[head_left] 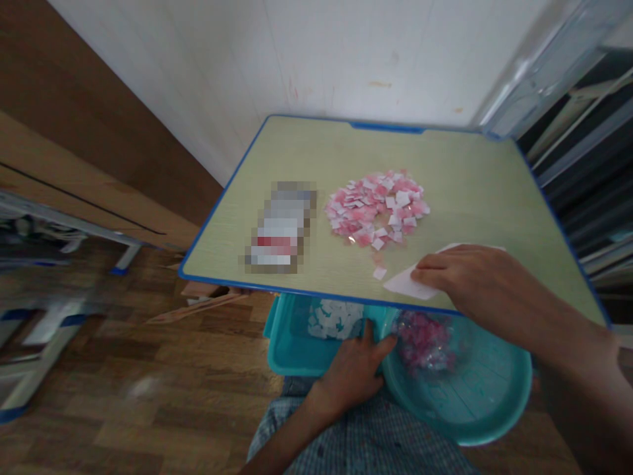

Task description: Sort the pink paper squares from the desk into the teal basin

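My right hand (467,277) is closed on a white sheet (413,285), paper or cloth, near the front edge of the table (494,171). Beyond it lies a pile of small pink and white square pieces (370,208); a stray piece (380,272) sits just left of the sheet. Below the table edge, my left hand (353,366) has its thumb and index finger spread. It is over the adjoining rims of a teal rectangular tub (291,363) and a round teal basin (494,422). White pieces (336,318) are in the tub, and a clear bag of pink pieces (425,340) is in the basin.
A blurred-out phone-like object (281,227) lies on the table's left side. The table's back edge is by a white wall (346,59). Cardboard scraps (205,297) are on the wooden floor (148,396), and metal legs (44,363) stand at far left.
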Demonstrator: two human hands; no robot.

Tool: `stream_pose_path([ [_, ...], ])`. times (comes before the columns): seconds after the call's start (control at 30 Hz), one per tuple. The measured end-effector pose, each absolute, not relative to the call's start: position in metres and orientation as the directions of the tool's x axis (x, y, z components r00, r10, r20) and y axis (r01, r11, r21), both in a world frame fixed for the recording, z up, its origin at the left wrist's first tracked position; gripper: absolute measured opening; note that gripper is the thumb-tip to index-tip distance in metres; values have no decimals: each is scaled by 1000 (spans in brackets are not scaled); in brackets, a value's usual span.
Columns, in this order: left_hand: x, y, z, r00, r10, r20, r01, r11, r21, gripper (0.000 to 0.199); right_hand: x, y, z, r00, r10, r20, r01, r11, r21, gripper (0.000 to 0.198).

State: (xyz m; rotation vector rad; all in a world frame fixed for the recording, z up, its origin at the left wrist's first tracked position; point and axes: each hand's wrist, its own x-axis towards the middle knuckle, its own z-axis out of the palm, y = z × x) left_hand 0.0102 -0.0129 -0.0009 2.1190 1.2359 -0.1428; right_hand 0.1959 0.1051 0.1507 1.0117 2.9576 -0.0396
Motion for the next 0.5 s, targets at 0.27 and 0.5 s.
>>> stream_pose_path([
  [0.27, 11, -12, 1, 531, 731, -429, 818, -310, 484, 67, 190, 107, 151, -733, 675, -81, 677, 736, 4, 27],
  [0.5, 11, -13, 2, 527, 729, -438, 819, -297, 490, 67, 190, 103, 153, -772, 631, -79, 635, 772, -26, 26],
])
